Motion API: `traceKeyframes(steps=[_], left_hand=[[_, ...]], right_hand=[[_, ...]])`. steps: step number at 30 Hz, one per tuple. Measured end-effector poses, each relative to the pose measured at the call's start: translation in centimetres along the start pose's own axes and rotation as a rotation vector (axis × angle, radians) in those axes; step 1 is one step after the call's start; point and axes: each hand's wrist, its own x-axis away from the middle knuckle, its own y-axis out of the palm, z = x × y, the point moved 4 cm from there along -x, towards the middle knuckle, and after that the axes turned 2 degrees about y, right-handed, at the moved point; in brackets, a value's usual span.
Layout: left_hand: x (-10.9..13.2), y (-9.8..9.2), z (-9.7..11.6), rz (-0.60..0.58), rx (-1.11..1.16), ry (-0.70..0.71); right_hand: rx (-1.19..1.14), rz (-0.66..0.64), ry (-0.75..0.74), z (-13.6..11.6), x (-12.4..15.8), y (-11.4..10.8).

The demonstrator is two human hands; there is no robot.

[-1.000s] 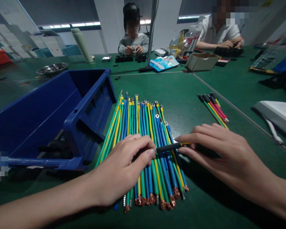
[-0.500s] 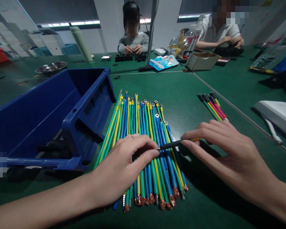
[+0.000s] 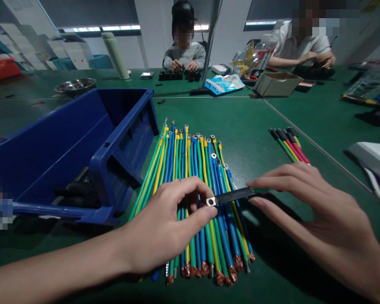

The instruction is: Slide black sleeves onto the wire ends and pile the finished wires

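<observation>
My left hand [image 3: 174, 219] pinches the flat metal ring lug [image 3: 211, 202] of a short cable between thumb and forefinger. Black heat-shrink tubing [image 3: 236, 195] covers the cable behind the lug. My right hand [image 3: 316, 211] grips the same cable just past the tubing, where a little green insulation shows. Both hands hold it level above a row of blue and yellow-green cables [image 3: 205, 236], which lie side by side with ring lugs at the far end and bare copper strands at the near end. The cable's tail is hidden behind my right hand.
A blue plastic bin [image 3: 123, 139] with black pieces [image 3: 79, 190] inside stands at left. Several black-sleeved cables [image 3: 288, 141] lie beyond my right hand, near a white device [image 3: 373, 158]. Farther back are a steel bowl [image 3: 74, 86], a cardboard box [image 3: 277, 84] and two people working.
The cable has turned about its length, so the lug's flat face and hole now show. The whole view has shifted slightly, and both hands keep their hold.
</observation>
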Motion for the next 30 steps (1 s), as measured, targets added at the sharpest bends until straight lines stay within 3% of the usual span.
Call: traceKeyframes(steps=[30], left_hand=[[0.02, 0.26, -0.39, -0.004, -0.013, -0.012]], right_hand=[[-0.05, 0.039, -0.014, 0.08, -0.29, 0.15]])
